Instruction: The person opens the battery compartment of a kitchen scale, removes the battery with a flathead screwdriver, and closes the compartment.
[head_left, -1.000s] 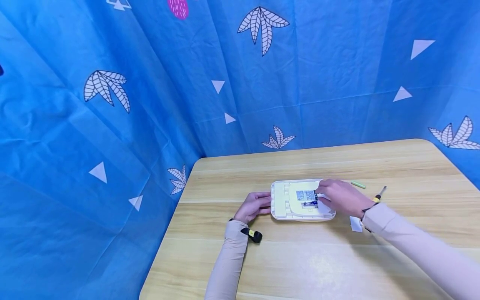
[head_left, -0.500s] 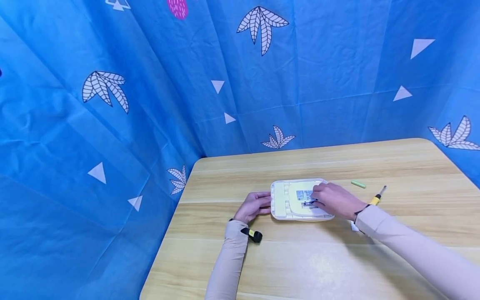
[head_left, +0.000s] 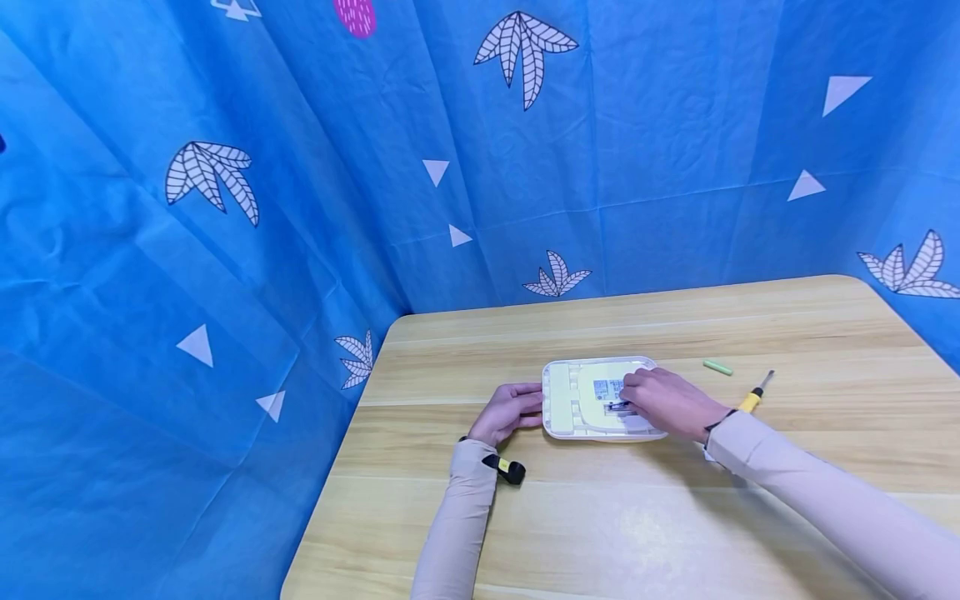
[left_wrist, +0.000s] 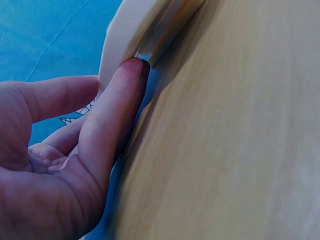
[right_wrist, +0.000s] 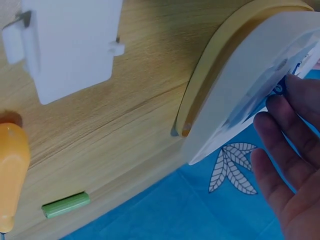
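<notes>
A white, flat device with rounded corners (head_left: 561, 400) lies on the table, with a printed label and a small compartment on its upturned face. My left hand (head_left: 510, 414) grips its left edge; in the left wrist view one fingertip reaches under the rim and another finger touches its side. Over the compartment, my right hand (head_left: 667, 402) pinches a small dark-blue battery (right_wrist: 280, 87) between thumb and fingertips. The hand covers the device's right part in the head view. In the right wrist view the other fingers hang loosely bent beside the device.
A green battery (head_left: 717, 367) lies behind the right hand. To the right is a screwdriver with a yellow handle (head_left: 750, 402). A white battery cover with tabs (right_wrist: 75, 50) lies under the right wrist, mostly hidden from the head view. A blue patterned curtain (head_left: 637, 150) hangs behind the table.
My right hand has moved left and slightly down over the device, covering much of the compartment, then stayed nearly still. The left hand keeps its place.
</notes>
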